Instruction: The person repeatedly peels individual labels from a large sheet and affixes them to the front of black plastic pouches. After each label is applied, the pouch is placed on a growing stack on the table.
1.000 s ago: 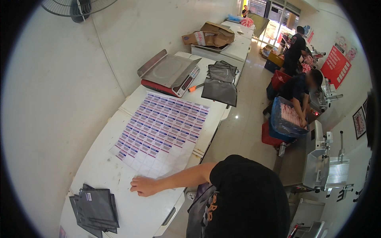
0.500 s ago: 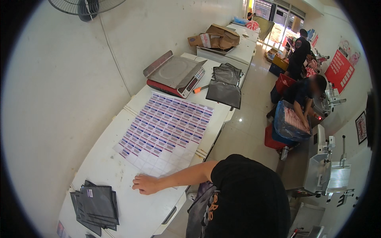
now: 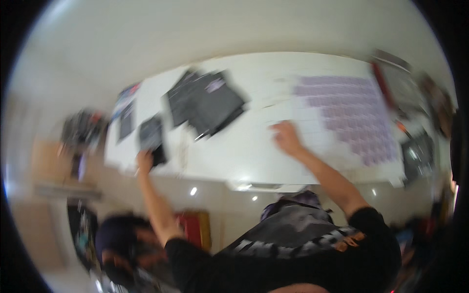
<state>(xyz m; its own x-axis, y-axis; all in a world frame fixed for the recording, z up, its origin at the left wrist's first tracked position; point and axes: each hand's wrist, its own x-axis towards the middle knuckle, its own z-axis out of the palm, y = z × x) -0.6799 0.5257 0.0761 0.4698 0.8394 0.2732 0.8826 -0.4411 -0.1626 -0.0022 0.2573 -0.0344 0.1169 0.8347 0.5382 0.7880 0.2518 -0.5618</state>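
Observation:
At the near left edge of the white worktop point(image 3: 229, 161), my left hand point(image 3: 145, 161) is closed at the edge of a small black plastic bag point(image 3: 151, 131). Motion blur softens the fingers. My right hand point(image 3: 287, 138) is over the middle of the worktop, its fingers curled together; whatever they may hold is too blurred to make out. Between my hands, farther back, lies a fanned stack of flat black plastic bags point(image 3: 207, 100), with a small pale label on the top one. A sheet of printed purple-and-white labels point(image 3: 347, 115) lies to the right of my right hand.
Farther right are a scale point(image 3: 398, 83) with a metal tray and more black bags point(image 3: 418, 154). Another dark flat piece point(image 3: 126, 121) lies at the far left. Below the left side, a person in a dark cap point(image 3: 119, 239) is near a red container point(image 3: 193, 227).
My view has swung left to face the worktop squarely. My left hand has come into view at a black bag. The right hand has lifted away from beside the label sheet.

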